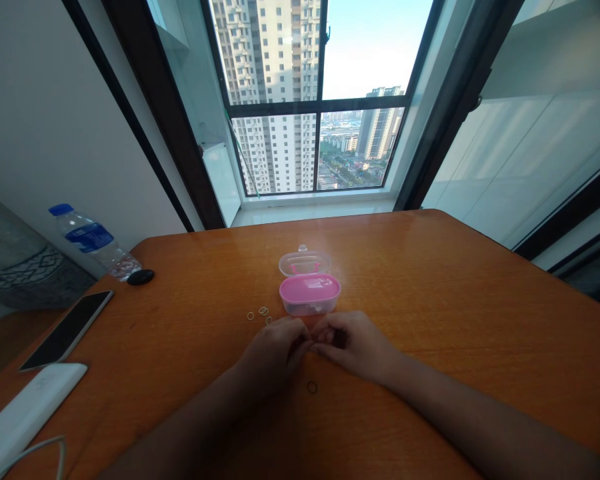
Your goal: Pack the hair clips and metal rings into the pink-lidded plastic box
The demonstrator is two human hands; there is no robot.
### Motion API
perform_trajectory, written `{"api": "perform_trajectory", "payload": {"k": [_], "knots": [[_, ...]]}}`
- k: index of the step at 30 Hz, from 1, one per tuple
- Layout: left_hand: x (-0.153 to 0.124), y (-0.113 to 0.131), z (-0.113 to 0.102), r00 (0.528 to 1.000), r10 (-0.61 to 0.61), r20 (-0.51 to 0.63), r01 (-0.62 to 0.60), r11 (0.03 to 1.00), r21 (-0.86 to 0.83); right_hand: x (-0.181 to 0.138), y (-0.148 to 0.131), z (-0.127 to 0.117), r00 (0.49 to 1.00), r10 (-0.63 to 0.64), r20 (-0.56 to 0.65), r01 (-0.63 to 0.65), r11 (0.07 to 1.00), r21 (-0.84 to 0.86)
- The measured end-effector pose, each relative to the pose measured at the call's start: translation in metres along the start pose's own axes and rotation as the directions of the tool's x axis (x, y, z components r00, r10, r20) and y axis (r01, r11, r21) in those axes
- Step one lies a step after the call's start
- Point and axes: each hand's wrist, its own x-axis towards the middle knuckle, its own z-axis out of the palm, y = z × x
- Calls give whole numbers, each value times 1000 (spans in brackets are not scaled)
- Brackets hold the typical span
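My left hand [275,350] and my right hand [356,347] meet over the middle of the table, fingertips pinched together. Whatever lies between the fingertips is too small or too hidden to make out. Just beyond them stands a small clear plastic box with a pink inner lid [310,289]; its clear outer lid [305,264] is swung back on the far side. Several small rings [263,311] lie left of the box, near my left knuckles. Another ring [313,387], darker, rests on the wood nearer to me, below both hands.
Along the left side of the wooden table [430,280] are a water bottle [97,241] tilted over at the edge, a round black object [141,277], a phone [67,330] and a white device [33,407] with a cable [35,447]. A window [320,100] is beyond the far edge.
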Motion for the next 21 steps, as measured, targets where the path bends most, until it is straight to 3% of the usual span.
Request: {"api": "perform_trajectory", "payload": {"k": [2,4,8,13,16,19,21], "knots": [[1,-2,-2,999,5,33,-7,998,60,-3,-3,-3,994,-111,10,111,977,-183],[1,-4,-4,999,3,36,-6,997,78,-6,-6,-5,978,-186,93,204,944,-258],[1,-4,-7,1000,-3,21,2,999,52,-9,-11,-4,928,-245,281,323,906,-275],[1,-5,-9,999,21,30,-21,1000,-1,-9,-12,-5,894,-279,350,356,918,-178],[2,-8,-8,1000,19,4,-19,999,-50,-8,-12,-7,918,-240,316,277,958,-76],[2,-11,-8,1000,-11,-24,7,990,-142,-4,-8,-9,973,-52,225,34,996,82],[3,-11,-9,997,-57,-45,45,973,-226,0,-3,-11,981,77,178,-120,963,243]]}}
